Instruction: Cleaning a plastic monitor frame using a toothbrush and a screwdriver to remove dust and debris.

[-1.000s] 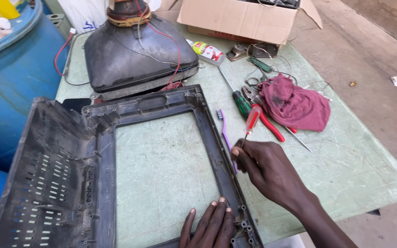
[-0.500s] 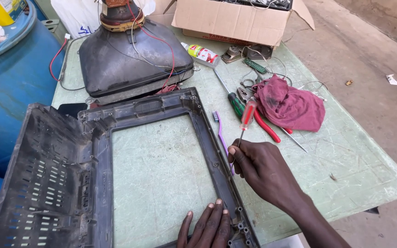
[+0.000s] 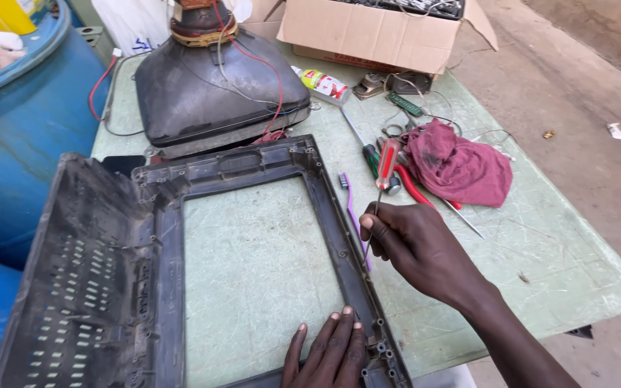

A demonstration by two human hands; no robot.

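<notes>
Fingers of the right hand [image 3: 415, 244] are pinching a red-handled screwdriver [image 3: 381, 188], tip angling down toward the dark plastic television frame [image 3: 328, 208] lying on the green table [image 3: 540, 244]; the left hand [image 3: 328, 352] is pressing flat, steadying the frame's lower edge.

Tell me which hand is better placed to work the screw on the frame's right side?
The right hand. It holds the red-handled screwdriver with the tip down at the frame's right rail. The left hand lies flat, bracing the bottom rail.

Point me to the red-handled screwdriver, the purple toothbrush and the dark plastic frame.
Red-handled screwdriver [image 3: 387, 164], head view, on its red handle.
Purple toothbrush [image 3: 350, 205], head view, on its handle.
Dark plastic frame [image 3: 328, 208], head view, on its right rail.
</notes>
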